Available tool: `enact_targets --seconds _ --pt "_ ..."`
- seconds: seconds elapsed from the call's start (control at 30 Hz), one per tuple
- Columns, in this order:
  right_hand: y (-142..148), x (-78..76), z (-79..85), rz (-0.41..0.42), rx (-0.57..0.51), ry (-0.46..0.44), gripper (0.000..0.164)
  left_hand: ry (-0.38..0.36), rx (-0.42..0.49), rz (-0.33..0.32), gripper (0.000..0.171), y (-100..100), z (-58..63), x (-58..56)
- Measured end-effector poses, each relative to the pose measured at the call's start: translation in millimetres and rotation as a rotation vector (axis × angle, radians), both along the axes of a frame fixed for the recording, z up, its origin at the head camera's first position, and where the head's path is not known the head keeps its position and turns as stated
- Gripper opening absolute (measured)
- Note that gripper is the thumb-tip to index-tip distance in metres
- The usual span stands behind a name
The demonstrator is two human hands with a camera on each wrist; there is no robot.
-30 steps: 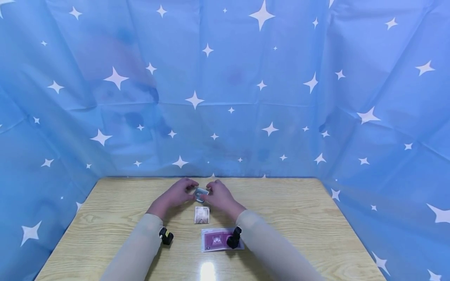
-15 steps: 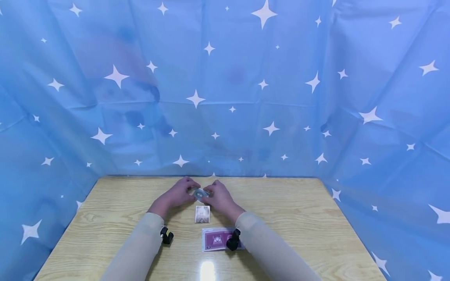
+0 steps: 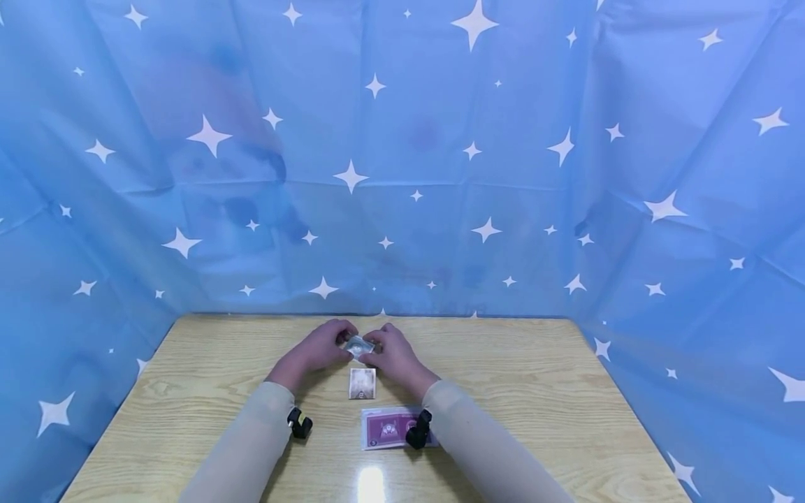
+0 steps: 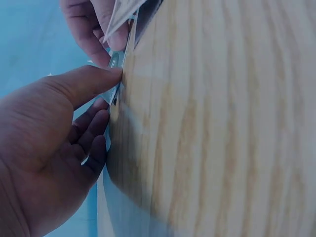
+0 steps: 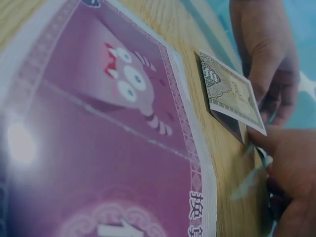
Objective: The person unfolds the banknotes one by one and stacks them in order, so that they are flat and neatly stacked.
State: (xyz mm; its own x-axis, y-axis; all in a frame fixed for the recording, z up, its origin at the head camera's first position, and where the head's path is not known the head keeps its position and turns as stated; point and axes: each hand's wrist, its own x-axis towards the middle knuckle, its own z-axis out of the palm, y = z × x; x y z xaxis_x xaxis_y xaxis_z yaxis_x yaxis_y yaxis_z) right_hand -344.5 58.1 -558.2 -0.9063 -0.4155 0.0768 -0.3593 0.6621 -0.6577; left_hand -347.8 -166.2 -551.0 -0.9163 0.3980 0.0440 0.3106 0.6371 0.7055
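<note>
At the far side of the table, a small blue-green paper note [image 3: 360, 347] is held between both hands. My left hand [image 3: 317, 349] pinches its left side; in the left wrist view the thumb [image 4: 96, 81] presses on the note [image 4: 114, 61]. My right hand [image 3: 397, 358] pinches the right side. Fingers partly cover the note's edges. Just nearer lies a folded brownish banknote [image 3: 362, 384], touched by neither hand. The right wrist view shows this banknote [image 5: 232, 91] with its upper half raised in a fold.
A purple play banknote [image 3: 385, 427] with a cartoon figure lies flat at the near side, partly under the right wrist's black camera [image 3: 418, 430]. The light wooden table [image 3: 534, 391] meets a blue star-patterned curtain [image 3: 415, 161] behind and at the sides.
The blue-green note has turned and bent between the fingers; its printed face looks paler now. Both hands have shifted only slightly. The brownish and purple notes stay in place.
</note>
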Motion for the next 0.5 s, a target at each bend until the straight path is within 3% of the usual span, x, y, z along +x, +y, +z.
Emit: enact_targets --seconds 0.23,0.5 --pt "2.3 1.7 0.4 0.025 -0.029 0.017 0.044 -0.003 -0.003 0.023 0.047 5.8 2.0 0.8" --pt "4.1 0.8 -1.4 0.055 -0.037 0.044 0.037 -0.015 0.091 0.061 0.039 10.3 -1.3 4.4"
